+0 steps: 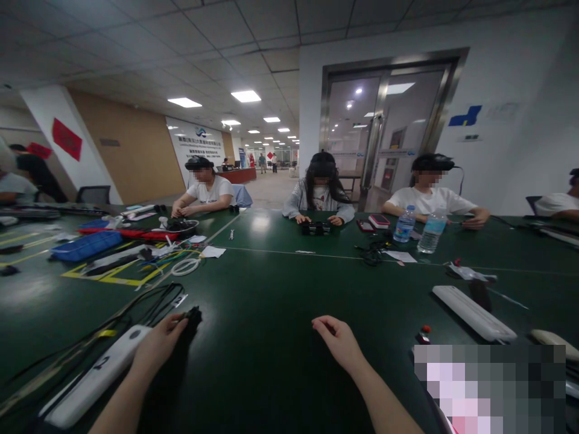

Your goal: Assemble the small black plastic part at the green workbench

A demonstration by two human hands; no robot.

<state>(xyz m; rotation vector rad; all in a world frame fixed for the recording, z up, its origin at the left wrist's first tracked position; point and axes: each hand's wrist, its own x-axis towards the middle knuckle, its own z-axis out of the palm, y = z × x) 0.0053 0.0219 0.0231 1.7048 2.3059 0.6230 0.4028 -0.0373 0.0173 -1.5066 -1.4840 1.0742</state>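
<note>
My left hand (160,339) is closed, its thumb and fingers pinching a small black object (194,316) just above the green table (253,301). Blur and dark colour hide what kind of object it is. Under my left wrist lies a long white power strip (97,380) marked with a 2, and black cables (131,316) run along its far side. My right hand (337,342) is over the middle of the table, fingers curled in with the thumb against them. Nothing shows between those fingers.
Several people wearing headsets sit across the table; one person's hands touch a black device (315,228). Farther left are a blue tray (85,245) and a white cable coil (185,266). On the right stand water bottles (432,232) near a white power strip (473,313).
</note>
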